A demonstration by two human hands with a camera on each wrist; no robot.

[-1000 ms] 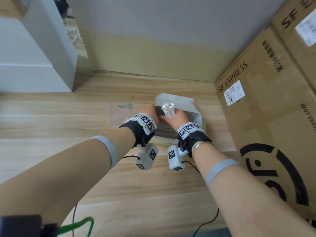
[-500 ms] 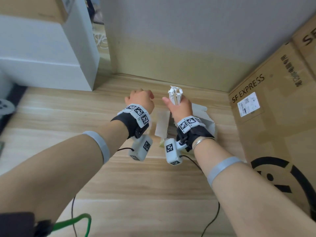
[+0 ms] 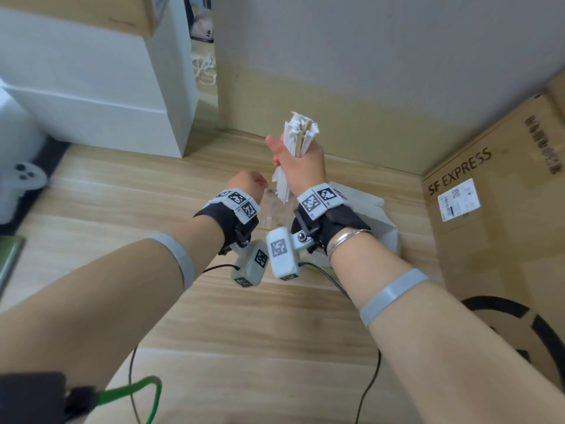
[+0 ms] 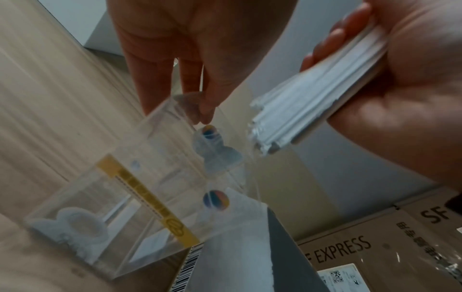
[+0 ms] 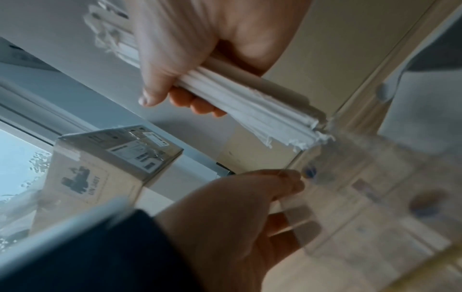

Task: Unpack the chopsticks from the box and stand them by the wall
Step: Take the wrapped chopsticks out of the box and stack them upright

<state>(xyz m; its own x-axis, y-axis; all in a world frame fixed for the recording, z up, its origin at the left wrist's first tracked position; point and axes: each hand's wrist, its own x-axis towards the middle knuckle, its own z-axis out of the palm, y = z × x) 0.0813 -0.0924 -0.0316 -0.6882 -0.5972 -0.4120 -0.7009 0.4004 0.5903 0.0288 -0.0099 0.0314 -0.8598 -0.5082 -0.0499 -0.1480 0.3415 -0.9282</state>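
Above the open white box [image 3: 383,221], the right hand [image 3: 301,162] grips the paper-wrapped chopsticks [image 3: 298,136] clear of it while the left hand [image 3: 244,186] pinches a clear plastic case [image 4: 140,197]; carry the bundle upright, ends levelled, toward the wall [image 3: 382,71].

a large brown cardboard carton printed "sf express" [image 3: 495,228] stands on the pale wooden floor [image 3: 122,209] at the right, against the grey wall with a beige lower band [image 3: 367,71]. a tall white cabinet [image 3: 91,81] stands at the left, with a white game controller [image 3: 21,182] on the floor near it. a green cable [image 3: 134,393] and thin black wires [image 3: 367,393] cross the near floor.
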